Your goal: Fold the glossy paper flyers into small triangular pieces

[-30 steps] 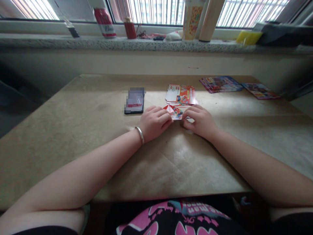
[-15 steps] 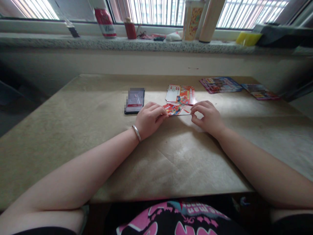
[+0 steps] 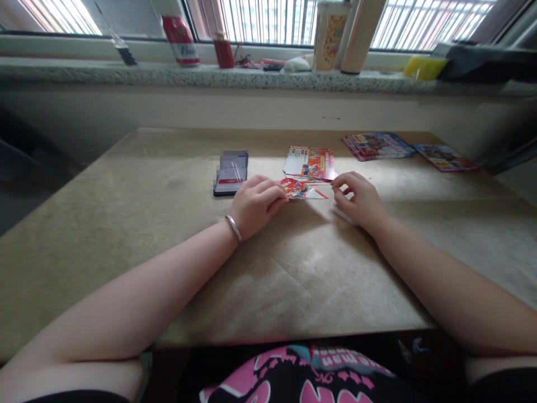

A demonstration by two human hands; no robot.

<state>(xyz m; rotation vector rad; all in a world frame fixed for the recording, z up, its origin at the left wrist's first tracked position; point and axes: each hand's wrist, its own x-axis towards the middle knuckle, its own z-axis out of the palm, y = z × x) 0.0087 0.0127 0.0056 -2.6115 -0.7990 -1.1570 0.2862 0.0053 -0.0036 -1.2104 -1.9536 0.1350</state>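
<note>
A small folded paper card, printed in red, white and other colours, is pinched at its left end between the thumb and fingers of the left hand, low over the table and just in front of a stack of cards. The right hand is held near the card's pointed right end, its fingers curled and its thumb and forefinger parted; whether a paper edge is touched by the fingertips cannot be told. Red and white labels are printed on the stack, but the words are too small to be read. On the red and white can on the windowsill, the script letters "Bu" can be made out. Print is also carried by the clear tub of yellow pieces, though no word is legible. Left of the stack a phone is laid, its lit screen partly pixelated, with a red bar near the bottom. At the far right, a pile of glossy cards and a smaller pile are spread, their lettering blurred. Bold pink lettering is printed across the black shirt, cut off by the lower edge. A silver bangle is worn on the left wrist.
</note>
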